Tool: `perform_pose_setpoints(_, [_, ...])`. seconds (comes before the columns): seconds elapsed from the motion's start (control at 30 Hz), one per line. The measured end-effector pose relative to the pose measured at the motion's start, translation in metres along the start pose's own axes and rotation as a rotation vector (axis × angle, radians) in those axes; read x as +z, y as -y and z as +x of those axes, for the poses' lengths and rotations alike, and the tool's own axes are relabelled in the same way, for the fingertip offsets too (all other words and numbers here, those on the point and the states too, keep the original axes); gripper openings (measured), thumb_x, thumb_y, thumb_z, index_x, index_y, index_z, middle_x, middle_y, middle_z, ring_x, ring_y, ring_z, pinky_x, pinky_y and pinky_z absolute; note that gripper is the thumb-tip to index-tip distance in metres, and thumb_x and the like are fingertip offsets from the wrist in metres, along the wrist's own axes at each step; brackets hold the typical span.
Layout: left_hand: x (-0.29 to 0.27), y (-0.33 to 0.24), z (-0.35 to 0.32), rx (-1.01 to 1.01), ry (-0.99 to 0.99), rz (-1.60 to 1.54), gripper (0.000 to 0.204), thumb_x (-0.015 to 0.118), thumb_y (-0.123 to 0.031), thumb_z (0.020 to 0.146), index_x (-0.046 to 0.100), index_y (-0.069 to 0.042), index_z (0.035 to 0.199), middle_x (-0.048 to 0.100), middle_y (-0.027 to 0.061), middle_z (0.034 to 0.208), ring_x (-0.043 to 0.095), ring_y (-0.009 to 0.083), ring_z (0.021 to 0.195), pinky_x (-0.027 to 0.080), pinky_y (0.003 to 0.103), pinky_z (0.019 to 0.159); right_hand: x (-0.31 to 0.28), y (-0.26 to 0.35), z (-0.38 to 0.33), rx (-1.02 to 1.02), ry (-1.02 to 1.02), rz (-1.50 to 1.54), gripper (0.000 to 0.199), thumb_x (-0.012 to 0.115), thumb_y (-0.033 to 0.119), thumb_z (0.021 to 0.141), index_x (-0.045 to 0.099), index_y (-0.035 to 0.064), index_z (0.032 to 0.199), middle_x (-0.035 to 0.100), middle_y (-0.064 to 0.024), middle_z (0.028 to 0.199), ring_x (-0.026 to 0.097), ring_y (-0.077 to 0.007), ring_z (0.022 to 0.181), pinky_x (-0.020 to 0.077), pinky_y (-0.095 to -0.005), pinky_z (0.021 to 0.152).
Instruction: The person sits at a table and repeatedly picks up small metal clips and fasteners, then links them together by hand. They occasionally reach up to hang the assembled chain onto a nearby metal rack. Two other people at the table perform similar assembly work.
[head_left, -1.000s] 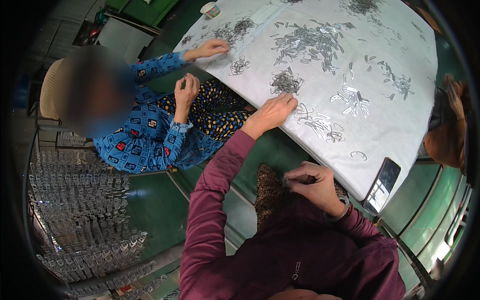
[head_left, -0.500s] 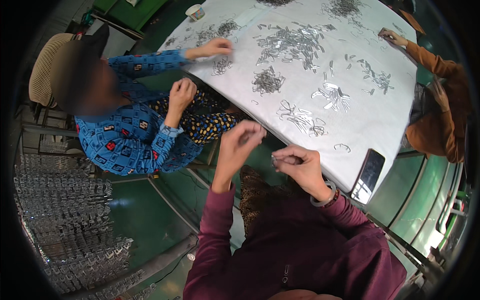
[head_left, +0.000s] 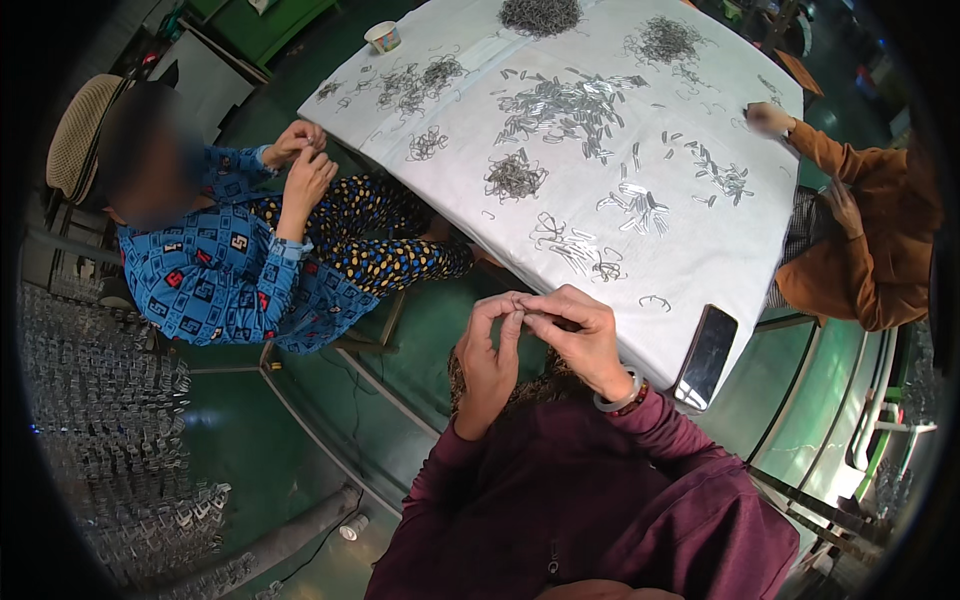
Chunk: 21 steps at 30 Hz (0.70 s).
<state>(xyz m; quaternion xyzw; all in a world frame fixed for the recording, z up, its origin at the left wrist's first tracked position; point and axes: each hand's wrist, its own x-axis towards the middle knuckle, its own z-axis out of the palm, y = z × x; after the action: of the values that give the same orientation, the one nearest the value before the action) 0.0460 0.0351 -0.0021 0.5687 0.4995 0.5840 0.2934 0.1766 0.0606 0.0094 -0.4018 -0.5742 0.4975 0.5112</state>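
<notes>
My left hand (head_left: pixel 490 350) and my right hand (head_left: pixel 582 338) meet fingertip to fingertip just off the near edge of the table. Both are closed in a pinch. Between the fingertips is a small metal piece, mostly hidden, so its exact shape does not show. Closest to my hands on the table lies a loose group of flat metal strips and bent wire hooks (head_left: pixel 570 245). Beyond it are a dark heap of wire hooks (head_left: pixel 515 176) and a fan of shiny metal strips (head_left: pixel 638 208). A few single wire hooks (head_left: pixel 655 302) lie nearer the right.
White cloth covers the table (head_left: pixel 450 165). A phone (head_left: pixel 707 352) lies at its near right edge, a paper cup (head_left: pixel 382 37) at the far left. Co-workers sit left, in a blue patterned shirt (head_left: pixel 200 265), and right, in a brown top (head_left: pixel 860 240). Metal pieces hang in rows (head_left: pixel 110 400) at lower left.
My hands were apart, the right one pinching a small metal piece; now their fingertips have come together. The left co-worker's hands have drawn back from the table and met.
</notes>
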Motion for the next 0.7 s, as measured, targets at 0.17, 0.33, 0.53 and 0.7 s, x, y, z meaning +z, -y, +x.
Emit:
perform_pose_setpoints(0.17, [0.001, 0.001, 0.003, -0.012, 0.071, -0.094, 0.007, 0.051, 0.005, 0.090, 0.050, 0.002, 0.096, 0.060, 0.0126, 0.097, 0.060, 0.0169, 0.092, 0.047, 0.028, 0.083, -0.090, -0.037, 0.053, -0.173, -0.029, -0.506, 0.028, 0.061, -0.004, 0.074, 0.068, 0.0019, 0.100, 0.063, -0.0112, 0.081, 0.060, -0.0222, 0.076, 0.0473, -0.0299, 0.070])
perform_pose_setpoints(0.33, [-0.003, 0.006, 0.005, 0.034, 0.176, -0.043, 0.008, 0.052, 0.006, 0.089, 0.049, 0.002, 0.095, 0.060, 0.0129, 0.095, 0.060, 0.0172, 0.089, 0.048, 0.028, 0.080, -0.169, -0.089, 0.098, -0.323, 0.339, -1.141, 0.024, 0.054, -0.003, 0.075, 0.065, -0.0016, 0.097, 0.061, -0.0149, 0.090, 0.054, -0.0309, 0.087, 0.0476, -0.0378, 0.078])
perform_pose_setpoints(0.53, [-0.005, 0.005, 0.005, 0.031, 0.183, -0.026, 0.009, 0.053, 0.007, 0.088, 0.051, 0.001, 0.095, 0.061, 0.0132, 0.093, 0.061, 0.0175, 0.087, 0.050, 0.029, 0.077, -0.161, -0.083, 0.106, -0.312, 0.540, -1.241, 0.022, 0.051, 0.001, 0.080, 0.064, -0.0025, 0.097, 0.061, -0.0165, 0.086, 0.057, -0.0305, 0.084, 0.0499, -0.0354, 0.075])
perform_pose_setpoints(0.7, [-0.001, 0.010, 0.012, 0.047, 0.246, 0.107, 0.009, 0.057, 0.005, 0.086, 0.055, 0.000, 0.093, 0.064, 0.0119, 0.091, 0.063, 0.0173, 0.084, 0.049, 0.027, 0.076, -0.087, -0.038, 0.063, 0.135, 0.214, -0.336, 0.022, 0.060, -0.006, 0.079, 0.064, -0.0063, 0.100, 0.065, -0.0121, 0.085, 0.064, -0.0164, 0.071, 0.0529, -0.0276, 0.065])
